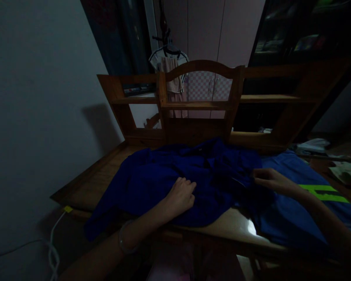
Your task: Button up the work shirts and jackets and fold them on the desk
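Note:
A deep blue garment (158,175) lies spread and wrinkled over the wooden desk, one end hanging past the front edge at the left. My left hand (179,197), with a bracelet on its wrist, rests on the middle of the garment, fingers curled into the cloth; the fingertips are partly hidden. Off to the right, my right hand (270,180) pinches the garment's bunched right end, fingers pressed together. Under that end and further right lies a lighter blue garment (286,218) with a bright yellow-green stripe (324,193).
A wooden shelf unit (197,106) rises along the back of the desk (222,222). White cables (53,249) hang at the left front corner beside the wall. Behind stands a coat rack with clothes (172,64). Pale cloth (349,171) lies at far right.

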Action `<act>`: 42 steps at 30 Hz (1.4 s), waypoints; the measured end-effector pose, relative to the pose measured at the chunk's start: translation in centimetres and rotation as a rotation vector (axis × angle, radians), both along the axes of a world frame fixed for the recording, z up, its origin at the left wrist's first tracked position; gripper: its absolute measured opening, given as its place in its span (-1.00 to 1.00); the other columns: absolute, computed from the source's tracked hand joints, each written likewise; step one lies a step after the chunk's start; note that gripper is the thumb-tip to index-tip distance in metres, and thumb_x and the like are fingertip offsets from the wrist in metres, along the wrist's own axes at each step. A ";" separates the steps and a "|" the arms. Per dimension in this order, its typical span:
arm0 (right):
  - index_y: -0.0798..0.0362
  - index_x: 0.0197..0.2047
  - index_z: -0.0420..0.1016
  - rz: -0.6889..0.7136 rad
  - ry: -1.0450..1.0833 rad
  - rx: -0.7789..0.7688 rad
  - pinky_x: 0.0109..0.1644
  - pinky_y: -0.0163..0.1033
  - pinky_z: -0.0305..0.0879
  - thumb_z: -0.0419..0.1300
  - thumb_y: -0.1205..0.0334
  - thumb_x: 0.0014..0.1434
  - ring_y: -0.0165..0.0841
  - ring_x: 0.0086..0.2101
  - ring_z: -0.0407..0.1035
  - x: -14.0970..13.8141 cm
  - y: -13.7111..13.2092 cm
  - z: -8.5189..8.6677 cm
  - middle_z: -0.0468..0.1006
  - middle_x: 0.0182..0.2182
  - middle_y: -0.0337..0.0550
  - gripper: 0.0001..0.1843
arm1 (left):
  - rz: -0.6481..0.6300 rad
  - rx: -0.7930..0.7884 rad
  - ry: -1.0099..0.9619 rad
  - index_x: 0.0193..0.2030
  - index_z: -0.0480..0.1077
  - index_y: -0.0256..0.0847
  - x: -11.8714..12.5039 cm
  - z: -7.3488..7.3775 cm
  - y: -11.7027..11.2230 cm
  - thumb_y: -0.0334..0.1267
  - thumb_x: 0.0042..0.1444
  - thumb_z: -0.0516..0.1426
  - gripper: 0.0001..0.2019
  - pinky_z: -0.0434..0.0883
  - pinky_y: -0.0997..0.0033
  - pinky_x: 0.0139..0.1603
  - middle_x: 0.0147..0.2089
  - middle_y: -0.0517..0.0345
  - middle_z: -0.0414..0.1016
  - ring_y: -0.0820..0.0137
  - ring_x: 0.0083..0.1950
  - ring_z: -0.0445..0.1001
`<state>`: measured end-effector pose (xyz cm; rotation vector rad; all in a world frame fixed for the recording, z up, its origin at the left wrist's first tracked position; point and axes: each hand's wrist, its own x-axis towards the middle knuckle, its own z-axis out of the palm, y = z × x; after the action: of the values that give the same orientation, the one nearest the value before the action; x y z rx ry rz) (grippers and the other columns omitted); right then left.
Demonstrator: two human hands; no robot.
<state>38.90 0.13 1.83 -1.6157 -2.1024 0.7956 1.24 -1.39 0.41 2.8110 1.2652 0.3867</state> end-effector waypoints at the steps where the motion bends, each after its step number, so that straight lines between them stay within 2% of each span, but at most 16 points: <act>1: 0.04 -0.47 0.32 0.028 -0.096 -0.034 -0.47 -0.27 0.12 0.06 0.12 0.13 -0.39 -0.52 0.25 0.1 -0.5 -0.5 0.37 -0.55 -0.20 -0.78 | -0.021 -0.001 0.025 -0.27 0.37 -0.23 -0.5 0.7 -0.5 -0.44 -0.02 0.05 -0.83 0.27 0.20 0.02 -0.29 0.03 0.40 0.25 -0.14 0.34; 3: 0.03 -0.46 0.32 0.022 -0.291 -0.005 -0.47 -0.25 0.17 0.06 0.18 0.12 -0.36 -0.52 0.29 -0.2 -1.7 -1.1 0.41 -0.52 -0.15 -0.84 | -0.067 0.007 0.058 -0.37 0.38 -0.23 -1.1 2.2 -1.4 -0.42 -0.03 0.08 -0.91 0.25 0.18 0.04 -0.28 0.01 0.38 0.23 -0.12 0.32; 5: 0.05 -0.35 0.36 -0.044 -0.471 0.190 -0.41 -0.18 0.26 0.09 0.23 0.08 -0.26 -0.46 0.36 -1.6 -3.1 -0.8 0.46 -0.41 -0.05 -0.91 | -0.085 0.040 0.030 -0.43 0.37 -0.22 -1.1 3.6 -2.0 -0.38 -0.01 0.09 -0.95 0.24 0.16 0.07 -0.25 0.00 0.36 0.23 -0.09 0.30; 8: 0.12 -0.01 0.33 -0.161 -0.645 0.625 -0.21 0.05 0.33 0.12 0.34 0.00 0.02 -0.18 0.37 -5.6 -5.3 1.6 0.42 -0.13 0.20 -0.58 | -0.062 0.143 -0.118 -0.35 0.35 -0.21 0.1 4.9 -1.8 -0.28 0.07 0.08 -0.93 0.13 0.10 0.21 -0.11 -0.01 0.33 0.20 0.04 0.26; 10: 0.09 0.20 0.18 -0.139 -0.623 0.799 -0.02 0.18 0.26 0.11 0.40 0.01 0.14 0.04 0.22 -9.0 -6.1 3.8 0.27 0.10 0.23 -0.36 | -0.053 0.165 -0.208 -0.22 0.33 -0.23 1.1 4.9 -0.8 -0.24 0.12 0.07 -0.86 0.10 0.10 0.25 -0.03 -0.02 0.32 0.20 0.10 0.24; 13: -0.09 0.25 0.11 0.136 -0.449 0.778 0.17 0.04 0.18 0.07 0.42 0.08 -0.07 0.15 0.14 -13.1 -5.1 5.7 0.18 0.20 -0.03 -0.33 | -0.071 0.040 -0.284 -0.05 0.30 -0.26 2.7 3.6 1.6 -0.21 0.15 0.04 -0.74 0.25 0.20 0.12 -0.06 -0.03 0.36 0.22 0.01 0.33; 16: -0.13 0.20 0.18 0.298 -0.292 0.672 0.14 -0.06 0.24 0.12 0.38 0.08 -0.17 0.08 0.23 -14.0 -2.0 4.6 0.27 0.13 -0.08 -0.39 | -0.073 -0.165 -0.393 -0.01 0.33 -0.24 4.1 1.8 4.5 -0.20 0.10 0.09 -0.68 0.32 0.30 0.00 -0.08 0.02 0.41 0.25 -0.05 0.39; 18: -0.07 0.16 0.21 0.269 -0.215 0.613 0.08 -0.05 0.28 0.19 0.32 0.03 -0.16 0.02 0.28 -13.0 0.3 2.8 0.33 0.05 -0.04 -0.40 | -0.072 -0.364 -0.501 -0.12 0.42 -0.23 5.0 1.0 6.3 -0.18 0.06 0.12 -0.73 0.32 0.37 -0.08 -0.15 0.09 0.46 0.29 -0.12 0.42; 20: -0.04 0.08 0.25 0.211 -0.139 0.570 0.04 -0.08 0.31 0.22 0.31 0.01 -0.19 -0.04 0.32 -11.6 1.9 0.9 0.36 -0.02 -0.06 -0.47 | -0.067 -0.652 -0.637 -0.24 0.46 -0.26 5.8 0.4 7.8 -0.09 0.06 0.12 -0.73 0.32 0.43 -0.22 -0.29 0.16 0.47 0.35 -0.26 0.42; 22: -0.03 -0.02 0.28 0.163 -0.062 0.557 0.02 -0.12 0.31 0.20 0.35 0.01 -0.23 -0.06 0.33 -10.6 2.6 -0.4 0.38 -0.06 -0.09 -0.57 | -0.044 -0.938 -0.804 -0.30 0.47 -0.29 6.4 -0.1 8.8 0.02 0.03 0.13 -0.64 0.29 0.48 -0.35 -0.39 0.20 0.44 0.44 -0.40 0.38; 24: -0.03 -0.09 0.30 0.144 -0.010 0.569 0.03 -0.15 0.29 0.18 0.39 0.02 -0.26 -0.05 0.32 -10.2 2.8 -1.1 0.38 -0.06 -0.11 -0.65 | 0.005 -1.105 -0.975 -0.32 0.46 -0.31 6.7 -0.6 9.4 0.07 -0.06 0.21 -0.59 0.26 0.50 -0.40 -0.43 0.21 0.43 0.50 -0.47 0.34; 26: -0.02 -0.12 0.32 0.150 0.001 0.583 0.02 -0.16 0.28 0.16 0.42 0.03 -0.26 -0.05 0.31 -10.3 2.6 -1.3 0.37 -0.07 -0.11 -0.68 | 0.054 -1.169 -1.078 -0.37 0.46 -0.33 6.8 -1.1 9.8 0.03 -0.17 0.30 -0.59 0.25 0.52 -0.42 -0.46 0.21 0.42 0.54 -0.51 0.31; 30: 0.00 -0.16 0.39 0.181 -0.044 0.634 -0.09 -0.18 0.29 0.15 0.41 0.08 -0.28 -0.15 0.32 -10.5 2.1 -1.4 0.41 -0.17 -0.10 -0.77 | 0.090 -1.230 -1.101 -0.48 0.42 -0.33 6.5 -1.4 9.8 -0.07 -0.30 0.38 -0.62 0.20 0.53 -0.49 -0.55 0.24 0.37 0.57 -0.57 0.26; 35: -0.01 -0.08 0.45 0.223 -0.143 0.710 -0.17 -0.17 0.26 0.14 0.27 0.19 -0.30 -0.25 0.31 -10.5 1.4 -1.4 0.45 -0.26 -0.11 -0.79 | 0.073 -1.146 -1.282 -0.43 0.42 -0.30 5.9 -0.9 9.2 -0.05 -0.18 0.34 -0.65 0.20 0.54 -0.44 -0.47 0.23 0.40 0.56 -0.49 0.31; 38: -0.03 -0.07 0.47 0.223 -0.129 0.702 -0.21 -0.21 0.24 0.16 0.20 0.19 -0.33 -0.28 0.33 -10.9 0.9 -1.4 0.47 -0.29 -0.13 -0.77 | 0.040 -1.135 -1.291 -0.40 0.42 -0.31 5.7 -0.8 9.3 -0.07 -0.15 0.33 -0.66 0.20 0.55 -0.40 -0.43 0.21 0.41 0.56 -0.44 0.33; 42: 0.00 -0.21 0.51 0.146 0.062 0.579 -0.25 -0.30 0.24 0.14 0.17 0.22 -0.41 -0.31 0.37 -11.7 0.6 -1.2 0.48 -0.31 -0.17 -0.85 | 0.006 -1.362 -1.219 -0.31 0.43 -0.31 5.4 -0.6 9.8 -0.13 -0.14 0.34 -0.67 0.18 0.56 -0.41 -0.38 0.19 0.43 0.58 -0.44 0.33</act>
<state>27.20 0.74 0.63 -1.1252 -2.1544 0.2284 6.60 8.40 -0.19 1.0357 0.6866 0.6828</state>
